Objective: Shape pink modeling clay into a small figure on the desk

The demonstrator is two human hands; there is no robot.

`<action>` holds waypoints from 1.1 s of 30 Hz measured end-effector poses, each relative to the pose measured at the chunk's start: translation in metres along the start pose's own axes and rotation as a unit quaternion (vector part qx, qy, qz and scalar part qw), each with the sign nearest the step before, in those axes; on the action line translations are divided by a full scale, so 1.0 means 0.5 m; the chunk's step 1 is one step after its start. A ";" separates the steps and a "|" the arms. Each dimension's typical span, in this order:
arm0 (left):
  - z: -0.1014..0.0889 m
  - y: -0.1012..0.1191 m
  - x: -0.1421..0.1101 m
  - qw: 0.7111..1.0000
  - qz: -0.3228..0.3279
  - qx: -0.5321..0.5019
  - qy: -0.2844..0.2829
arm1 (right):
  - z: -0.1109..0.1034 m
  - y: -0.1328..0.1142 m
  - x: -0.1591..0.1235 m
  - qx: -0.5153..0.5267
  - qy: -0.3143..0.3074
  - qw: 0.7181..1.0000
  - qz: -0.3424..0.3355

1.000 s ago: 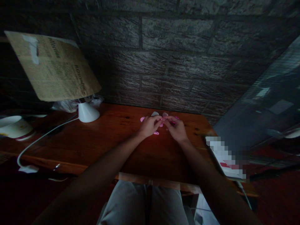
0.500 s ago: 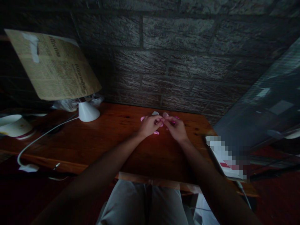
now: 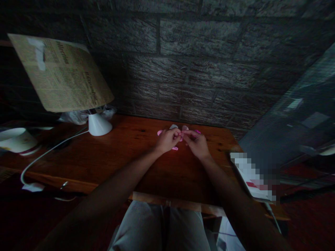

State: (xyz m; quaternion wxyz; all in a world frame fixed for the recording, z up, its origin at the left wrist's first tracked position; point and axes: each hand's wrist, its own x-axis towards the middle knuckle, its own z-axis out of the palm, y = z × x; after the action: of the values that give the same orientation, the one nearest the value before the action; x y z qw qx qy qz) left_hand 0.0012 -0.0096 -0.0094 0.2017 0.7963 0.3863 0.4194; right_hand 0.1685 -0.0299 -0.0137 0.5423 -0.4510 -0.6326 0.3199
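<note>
The left hand and right hand meet fingertip to fingertip, thumbs and forefingers apparently pinched on a small pink piece between them, over the wooden surface. It looks light and soft, perhaps like modelling clay, so it would probably dent or stretch under a firm squeeze; a gentle hold at its edges with the fingertips seems best. Its shape is mostly covered by the fingers, and the dim light blurs where fingertip ends and piece begins.

Just nearer than the left hand lies a pink strip; beside its outer edge, a pink lump, partly covered. Just beyond the fingertips are a grey-white piece and a pale pink piece, their near parts hidden. Behind the right hand, only some of a bright pink piece shows.
</note>
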 end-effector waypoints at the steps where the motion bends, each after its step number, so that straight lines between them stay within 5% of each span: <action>1: 0.000 0.000 0.000 1.000 -0.001 -0.001 0.002 | 0.001 0.000 0.000 0.001 -0.003 1.000 -0.001; 33: 0.000 0.001 -0.002 0.999 -0.026 0.028 -0.019 | 0.003 0.003 -0.002 -0.006 -0.004 1.000 -0.002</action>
State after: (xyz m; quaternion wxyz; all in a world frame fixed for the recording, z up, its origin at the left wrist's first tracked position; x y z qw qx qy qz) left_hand 0.0014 -0.0106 -0.0095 0.1973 0.7992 0.4143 0.3883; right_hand 0.1672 -0.0303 -0.0159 0.5375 -0.4514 -0.6376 0.3173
